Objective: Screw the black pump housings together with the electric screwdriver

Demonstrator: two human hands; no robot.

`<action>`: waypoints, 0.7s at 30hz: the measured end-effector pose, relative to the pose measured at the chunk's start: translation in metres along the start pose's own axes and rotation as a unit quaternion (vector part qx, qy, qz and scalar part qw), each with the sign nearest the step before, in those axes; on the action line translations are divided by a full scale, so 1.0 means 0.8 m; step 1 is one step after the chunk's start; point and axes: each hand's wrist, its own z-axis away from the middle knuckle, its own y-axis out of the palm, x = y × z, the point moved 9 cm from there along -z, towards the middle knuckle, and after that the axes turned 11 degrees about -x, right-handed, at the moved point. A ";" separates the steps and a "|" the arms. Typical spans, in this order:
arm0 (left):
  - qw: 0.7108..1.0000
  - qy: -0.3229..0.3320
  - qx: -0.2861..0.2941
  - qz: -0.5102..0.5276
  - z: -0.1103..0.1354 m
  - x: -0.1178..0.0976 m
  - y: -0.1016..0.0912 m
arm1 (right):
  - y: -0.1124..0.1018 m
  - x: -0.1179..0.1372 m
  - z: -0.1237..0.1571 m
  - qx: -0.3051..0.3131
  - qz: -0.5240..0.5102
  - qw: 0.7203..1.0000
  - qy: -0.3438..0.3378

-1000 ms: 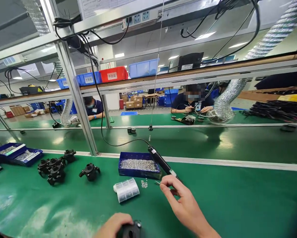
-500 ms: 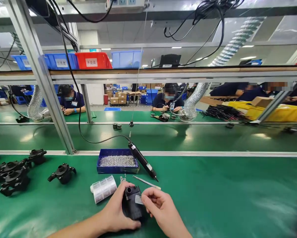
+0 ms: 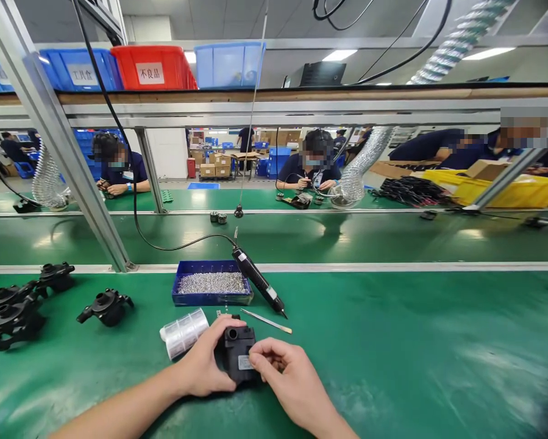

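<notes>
My left hand (image 3: 206, 364) is wrapped round a black plastic part (image 3: 235, 352) that rests on the green mat, its round port facing up. My right hand (image 3: 286, 379) has its fingers pinched together against the part's right side by a small label; whether they hold anything is hidden. Just beyond the part lie tweezers (image 3: 268, 321) and a few loose screws (image 3: 219, 313). A black electric screwdriver (image 3: 258, 281) hangs tilted from a cord, its tip near the mat. A blue tray of small silver screws (image 3: 210, 285) sits behind.
A clear compartment box (image 3: 183, 332) lies left of the part. Several black housings (image 3: 105, 306) sit at the far left. A slanted metal post (image 3: 67, 152) rises from the bench edge. Across the conveyor, other people work at benches; coloured bins (image 3: 153, 67) line the shelf.
My right hand left the tweezers lying on the mat and came to the black part. My left hand brought the part up from the near edge, and the view dropped lower.
</notes>
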 end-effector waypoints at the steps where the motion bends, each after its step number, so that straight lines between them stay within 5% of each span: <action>1: 1.000 0.000 0.000 0.001 0.000 -0.001 0.000 | 0.000 0.001 0.000 -0.004 0.005 1.000 -0.004; 21: 1.000 0.014 0.011 -0.013 0.000 -0.004 0.003 | -0.001 0.012 0.002 -0.014 0.076 0.993 -0.085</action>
